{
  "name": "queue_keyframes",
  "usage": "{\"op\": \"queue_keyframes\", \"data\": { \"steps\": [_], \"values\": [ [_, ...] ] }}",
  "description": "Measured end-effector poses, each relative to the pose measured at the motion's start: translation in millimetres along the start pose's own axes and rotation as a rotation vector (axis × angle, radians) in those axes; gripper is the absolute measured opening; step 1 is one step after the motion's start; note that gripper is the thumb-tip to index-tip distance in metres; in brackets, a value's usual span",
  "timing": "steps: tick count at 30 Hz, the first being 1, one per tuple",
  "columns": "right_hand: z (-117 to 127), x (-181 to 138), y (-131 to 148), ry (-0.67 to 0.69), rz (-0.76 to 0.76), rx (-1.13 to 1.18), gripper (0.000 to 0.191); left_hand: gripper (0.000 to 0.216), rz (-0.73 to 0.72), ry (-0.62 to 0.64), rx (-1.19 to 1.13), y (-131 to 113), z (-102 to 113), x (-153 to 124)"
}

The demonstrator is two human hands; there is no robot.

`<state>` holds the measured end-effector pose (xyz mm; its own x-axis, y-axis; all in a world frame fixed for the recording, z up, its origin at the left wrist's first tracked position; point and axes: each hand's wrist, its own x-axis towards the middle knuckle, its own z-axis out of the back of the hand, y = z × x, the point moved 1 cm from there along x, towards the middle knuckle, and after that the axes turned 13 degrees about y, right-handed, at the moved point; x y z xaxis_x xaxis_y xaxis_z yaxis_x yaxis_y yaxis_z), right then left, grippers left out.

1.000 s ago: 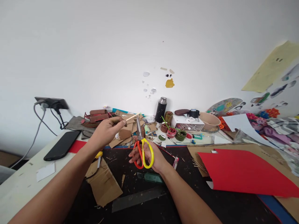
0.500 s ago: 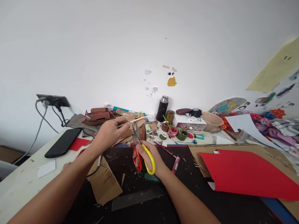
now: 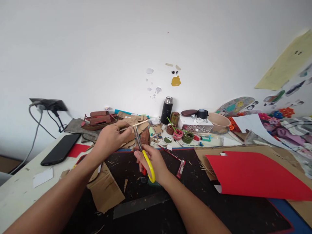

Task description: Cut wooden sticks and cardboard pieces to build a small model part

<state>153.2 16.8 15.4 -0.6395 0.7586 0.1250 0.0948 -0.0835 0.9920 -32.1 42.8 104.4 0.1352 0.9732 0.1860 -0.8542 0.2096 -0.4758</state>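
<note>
Pinched in my left hand (image 3: pixel 113 135) is a thin pale wooden stick (image 3: pixel 139 123), its free end pointing right. My right hand (image 3: pixel 153 162) grips a pair of scissors (image 3: pixel 148 165) with a yellow and a red handle. The scissor blades point up and away, and their tips meet the stick just beyond my left fingertips. Whether the blades have cut into it I cannot tell. Under my hands lies a dark mat (image 3: pixel 180 201) with scraps on it, a clear ruler-like strip (image 3: pixel 140 205) and a piece of brown cardboard (image 3: pixel 106 190).
A black phone (image 3: pixel 60 149) lies at the left. Along the wall stand a black thermos (image 3: pixel 167 110), open paint jars (image 3: pixel 187 137), a brown model boat (image 3: pixel 98 120) and a beige bowl (image 3: pixel 219 122). Red paper (image 3: pixel 255 175) covers the right side, beside thin sticks (image 3: pixel 206 168).
The scissor handles have come closer together and the blades have narrowed at the stick. The whole view has shifted slightly, with things appearing a little further left and up.
</note>
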Motion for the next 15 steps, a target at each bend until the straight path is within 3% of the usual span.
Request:
{"op": "queue_keyframes", "data": {
  "steps": [15],
  "values": [
    [4.3,-0.9,0.5,-0.03,0.024,-0.121,0.039,0.043,0.075,0.139,0.254,-16.6,-10.3,-7.2]
  ]
}}
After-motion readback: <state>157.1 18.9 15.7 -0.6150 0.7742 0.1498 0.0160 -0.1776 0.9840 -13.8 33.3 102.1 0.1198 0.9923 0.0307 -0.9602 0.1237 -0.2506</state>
